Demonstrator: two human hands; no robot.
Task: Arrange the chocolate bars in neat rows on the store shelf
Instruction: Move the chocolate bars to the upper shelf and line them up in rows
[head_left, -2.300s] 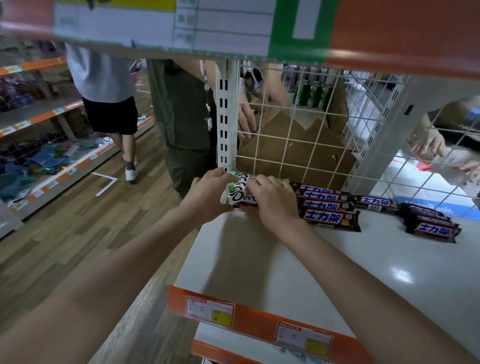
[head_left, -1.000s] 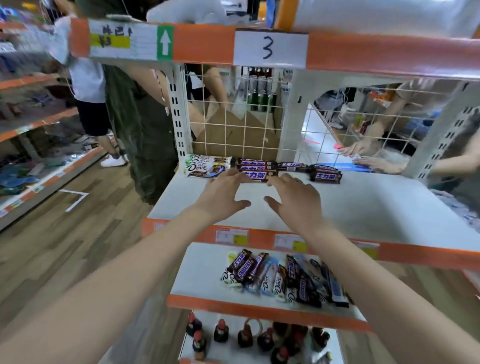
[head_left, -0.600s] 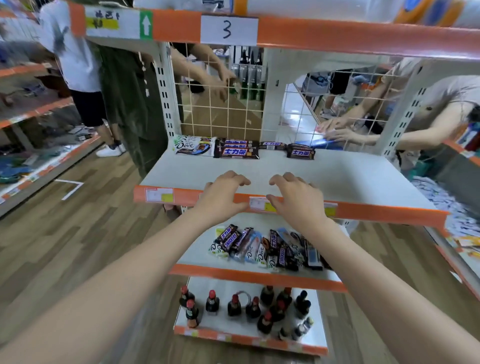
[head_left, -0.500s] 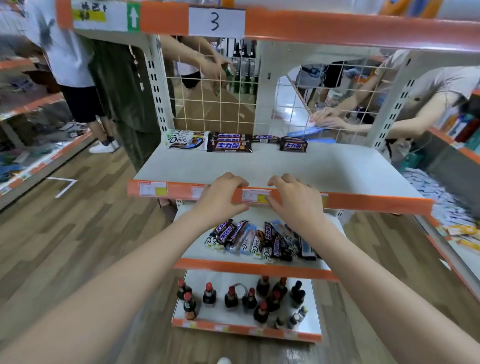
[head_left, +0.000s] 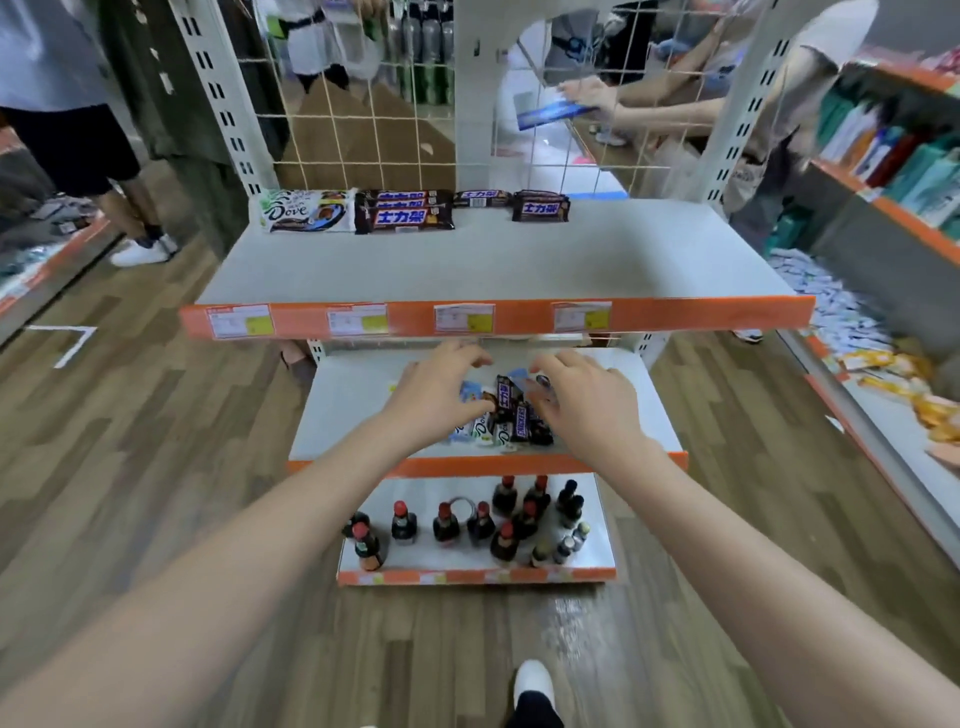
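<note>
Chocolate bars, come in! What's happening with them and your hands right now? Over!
Left hand and right hand over the loose pile of bars, fingers spread, gripping nothing. Back row of bars started on upper shelf. Nothing blocking.

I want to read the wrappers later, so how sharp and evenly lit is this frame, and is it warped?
Head view: the white Dove bar on the upper shelf reads clearly; the loose pile of bars under the left hand and right hand is softly blurred; wide-angle bending bows the uprights; lighting is even, with a glare patch on the floor.
</note>
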